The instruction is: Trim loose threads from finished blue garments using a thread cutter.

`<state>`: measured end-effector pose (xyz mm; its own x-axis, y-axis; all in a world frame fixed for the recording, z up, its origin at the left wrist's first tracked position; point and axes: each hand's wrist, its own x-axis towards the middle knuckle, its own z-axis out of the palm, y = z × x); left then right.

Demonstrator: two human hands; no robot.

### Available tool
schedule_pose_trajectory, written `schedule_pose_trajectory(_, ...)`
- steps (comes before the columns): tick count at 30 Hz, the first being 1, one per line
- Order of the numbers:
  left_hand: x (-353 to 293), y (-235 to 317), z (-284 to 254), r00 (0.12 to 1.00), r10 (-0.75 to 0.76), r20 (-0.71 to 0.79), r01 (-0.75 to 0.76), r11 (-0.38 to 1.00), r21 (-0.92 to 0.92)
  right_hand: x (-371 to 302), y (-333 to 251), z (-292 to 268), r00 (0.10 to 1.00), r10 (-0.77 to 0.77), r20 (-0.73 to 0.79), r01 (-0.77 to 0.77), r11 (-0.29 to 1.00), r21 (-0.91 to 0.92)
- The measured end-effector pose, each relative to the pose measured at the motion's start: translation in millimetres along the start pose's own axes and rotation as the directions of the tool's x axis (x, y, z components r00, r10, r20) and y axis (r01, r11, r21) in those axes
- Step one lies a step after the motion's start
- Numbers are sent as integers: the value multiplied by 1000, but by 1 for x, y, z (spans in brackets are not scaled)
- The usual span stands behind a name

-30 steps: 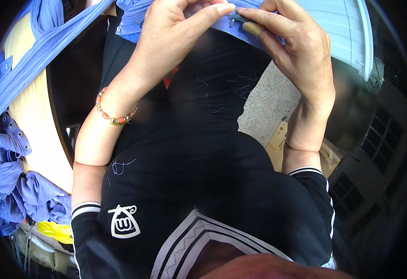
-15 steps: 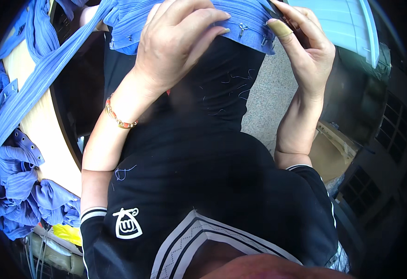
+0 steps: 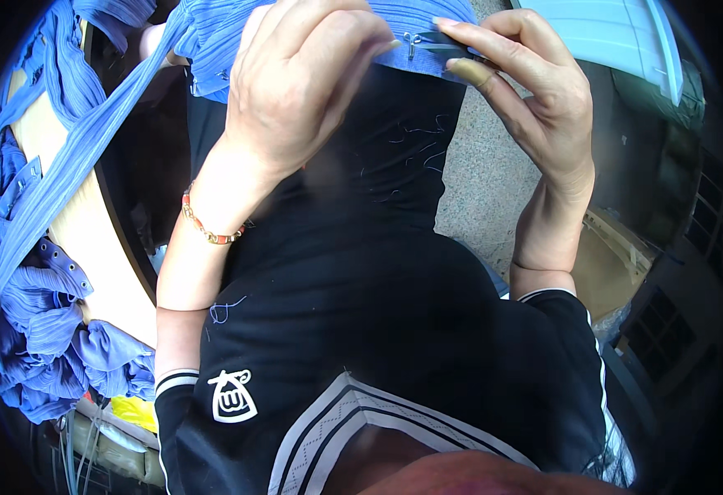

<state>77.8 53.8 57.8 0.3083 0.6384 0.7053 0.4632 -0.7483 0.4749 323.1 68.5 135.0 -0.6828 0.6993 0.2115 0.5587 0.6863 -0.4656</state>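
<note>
Ribbed blue cloth (image 3: 213,49) lies across my lap at the top of the view, with metal hooks along its hemmed edge. My left hand (image 3: 295,82) is over this cloth, thumb and fingers pinched together right beside one metal hook (image 3: 412,44). What sits between those fingertips is too small to make out. From the other side, my right hand (image 3: 535,78) grips small dark thread snips (image 3: 448,44) between thumb and fingers. Their narrow blades point left and reach the hook. A tan covering (image 3: 470,72) wraps my right thumb.
More blue garments (image 3: 35,330) are heaped on and over a pale wooden board (image 3: 101,231) at the left, some with eyelets. At the upper right stands a light-blue plastic container (image 3: 601,37). A cardboard box (image 3: 613,256) is below it. Loose threads (image 3: 228,308) cling to my black clothes.
My right hand has moved left and slightly down, bringing the snips to the hook. My left fingers have closed together beside it. The cloth has shifted a little to the left.
</note>
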Motion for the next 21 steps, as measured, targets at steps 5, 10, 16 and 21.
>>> schedule_pose_trajectory(5, -2, 3, -2, 1000, 11, -3, -11, 1000, 24, 22, -34, -6, 992, 117, -54, -121, 991, -63)
schedule_pose_trajectory(10, 0, 10, -2, 1000, -7, 18, 7, 999, 31, 21, -33, -6, 995, 84, -59, -91, 988, -126)
schedule_pose_trajectory(16, -2, 15, -1, 1000, 6, 16, -6, 1000, 1, 10, -20, -2, 990, 89, -111, -85, 996, 38)
schedule_pose_trajectory(21, 2, 16, -6, 986, 44, 163, -52, 998, 44, -10, -11, 0, 919, 273, -286, -202, 946, 252)
